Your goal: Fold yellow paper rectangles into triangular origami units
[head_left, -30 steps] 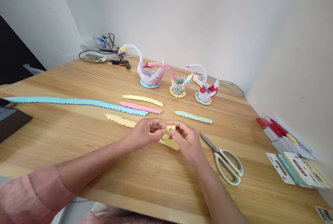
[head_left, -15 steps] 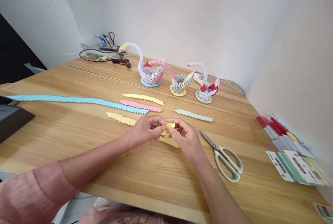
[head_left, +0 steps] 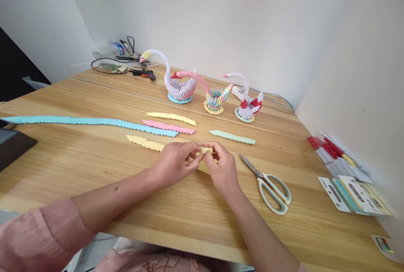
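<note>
Between my hands is a small folded piece of yellow paper (head_left: pixel 206 150), mostly covered by the fingers. My left hand (head_left: pixel 176 160) pinches its left side, and my right hand (head_left: pixel 222 164) pinches the right side with thumb and forefinger. Under the hands lies more yellow paper (head_left: pixel 204 166), largely hidden. A yellow strip of interlocked folded pieces (head_left: pixel 143 142) runs out from behind my left hand. Scissors (head_left: pixel 267 183) with pale handles rest to the right of my right hand, blades toward it.
Three paper swans, one white and pink (head_left: pixel 181 89), one multicoloured (head_left: pixel 215 99), one white and red (head_left: pixel 248 110), stand at the back. A long blue strip (head_left: pixel 91 121), a pink strip (head_left: pixel 168 127) and a green strip (head_left: pixel 232 137) lie before them. Paper packs (head_left: pixel 353 194) are at right, a glue gun (head_left: pixel 143 73) back left.
My fingers have closed in over the yellow piece, so less of it shows. My left hand has turned over it slightly. The whole view has shifted a little.
</note>
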{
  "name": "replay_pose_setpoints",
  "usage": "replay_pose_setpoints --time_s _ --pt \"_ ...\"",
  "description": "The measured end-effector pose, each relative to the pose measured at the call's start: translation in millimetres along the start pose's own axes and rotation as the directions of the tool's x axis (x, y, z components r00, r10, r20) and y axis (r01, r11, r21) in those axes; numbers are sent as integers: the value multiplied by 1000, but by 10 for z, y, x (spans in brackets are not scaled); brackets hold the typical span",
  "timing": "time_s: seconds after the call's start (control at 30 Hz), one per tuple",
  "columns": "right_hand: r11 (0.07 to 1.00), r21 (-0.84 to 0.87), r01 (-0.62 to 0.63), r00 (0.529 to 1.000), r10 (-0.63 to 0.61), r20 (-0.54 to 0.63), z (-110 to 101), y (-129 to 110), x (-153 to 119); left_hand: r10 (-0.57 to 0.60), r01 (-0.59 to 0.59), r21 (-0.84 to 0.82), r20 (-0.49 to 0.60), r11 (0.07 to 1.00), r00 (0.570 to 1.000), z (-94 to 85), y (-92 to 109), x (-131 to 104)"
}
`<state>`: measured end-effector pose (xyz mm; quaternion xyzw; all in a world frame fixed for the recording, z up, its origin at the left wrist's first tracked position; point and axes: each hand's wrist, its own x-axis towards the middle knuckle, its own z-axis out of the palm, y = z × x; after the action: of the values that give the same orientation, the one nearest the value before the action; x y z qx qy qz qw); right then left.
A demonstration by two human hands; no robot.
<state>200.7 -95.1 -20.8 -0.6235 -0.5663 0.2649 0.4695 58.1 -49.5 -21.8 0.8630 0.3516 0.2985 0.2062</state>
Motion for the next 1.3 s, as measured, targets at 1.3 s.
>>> replay_pose_setpoints --time_s 1.3 --pt "877 457 -149 979 67 191 -50 54 60 -255 376 -748 279 547 926 -59 1 132"
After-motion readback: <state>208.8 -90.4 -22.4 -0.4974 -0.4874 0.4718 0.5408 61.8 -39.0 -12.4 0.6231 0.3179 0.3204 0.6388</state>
